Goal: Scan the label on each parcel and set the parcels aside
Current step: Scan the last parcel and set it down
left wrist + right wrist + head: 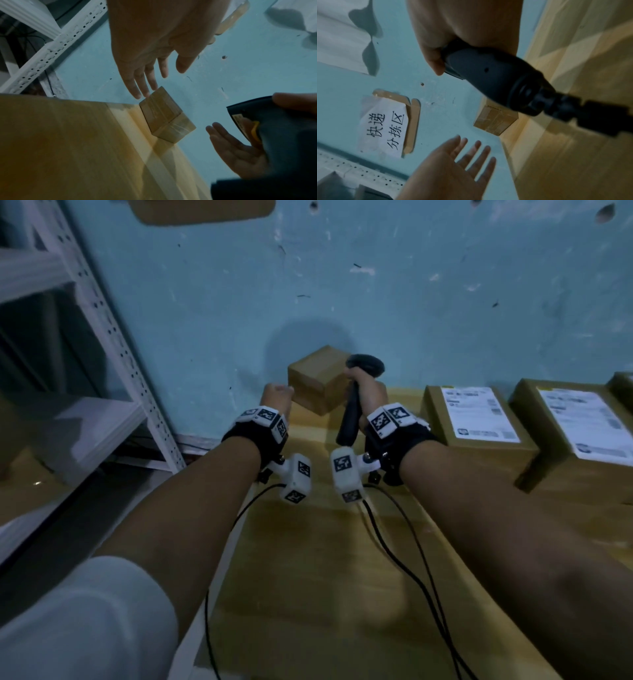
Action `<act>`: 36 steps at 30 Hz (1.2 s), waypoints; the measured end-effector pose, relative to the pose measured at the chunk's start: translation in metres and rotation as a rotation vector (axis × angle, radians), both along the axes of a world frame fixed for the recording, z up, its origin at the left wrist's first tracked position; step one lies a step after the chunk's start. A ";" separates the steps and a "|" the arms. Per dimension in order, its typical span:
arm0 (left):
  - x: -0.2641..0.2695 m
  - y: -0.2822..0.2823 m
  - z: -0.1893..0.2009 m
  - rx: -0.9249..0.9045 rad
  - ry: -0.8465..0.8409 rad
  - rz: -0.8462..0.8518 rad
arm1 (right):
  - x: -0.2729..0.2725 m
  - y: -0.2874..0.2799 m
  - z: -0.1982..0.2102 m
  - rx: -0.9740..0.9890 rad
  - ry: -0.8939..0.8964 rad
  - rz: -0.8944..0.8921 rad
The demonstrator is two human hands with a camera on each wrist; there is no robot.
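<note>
A small brown parcel [313,378] [163,115] [494,120], taped and showing no label, sits at the back left corner of the wooden table [308,577] against the wall. My left hand [275,397] [149,83] [467,151] hovers just left of it, fingers straight and spread, holding nothing; a small gap shows in the right wrist view. My right hand [368,395] grips the handle of a black barcode scanner [352,405] [267,116] [496,81], whose head is up beside the parcel's right side. Two larger parcels with white labels [476,419] [582,426] lie to the right.
A white perforated metal rack [102,313] stands left of the table. The blue wall [376,285] runs right behind the parcels and carries a taped paper sign [383,128]. Black cables [411,542] trail from my wrists over the table. Another box corner [623,385] shows far right.
</note>
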State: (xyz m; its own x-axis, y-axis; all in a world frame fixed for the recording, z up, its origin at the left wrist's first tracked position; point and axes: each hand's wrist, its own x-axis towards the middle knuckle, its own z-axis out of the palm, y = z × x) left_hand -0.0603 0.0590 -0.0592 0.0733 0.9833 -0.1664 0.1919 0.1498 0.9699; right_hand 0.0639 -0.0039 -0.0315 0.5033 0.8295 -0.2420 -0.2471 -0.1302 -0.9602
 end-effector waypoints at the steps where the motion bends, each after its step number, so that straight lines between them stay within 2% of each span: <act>1: 0.002 0.011 -0.002 0.007 0.044 0.000 | 0.002 0.005 -0.005 -0.011 -0.008 0.012; 4: 0.008 0.036 -0.008 0.082 0.179 -0.006 | 0.004 0.021 -0.027 -0.041 -0.022 0.035; 7: 0.019 0.048 -0.011 0.186 0.370 -0.084 | 0.008 0.030 -0.048 -0.093 -0.032 0.032; 13: 0.044 0.066 -0.004 0.179 0.663 -0.197 | 0.020 0.034 -0.067 -0.165 -0.028 0.010; 17: 0.052 0.074 0.000 0.161 0.743 -0.194 | 0.027 0.033 -0.067 -0.190 -0.037 0.018; 20: 0.054 0.079 0.000 0.147 0.740 -0.162 | 0.028 0.032 -0.068 -0.210 -0.071 0.007; 24: 0.053 0.074 0.002 0.117 0.641 -0.089 | 0.025 0.031 -0.067 -0.218 -0.079 0.002; 29: 0.026 0.063 0.005 0.077 0.530 -0.009 | 0.023 0.020 -0.063 -0.214 -0.084 0.002; 36: -0.029 0.027 0.006 0.040 0.197 0.067 | 0.023 -0.014 -0.046 -0.172 -0.054 -0.037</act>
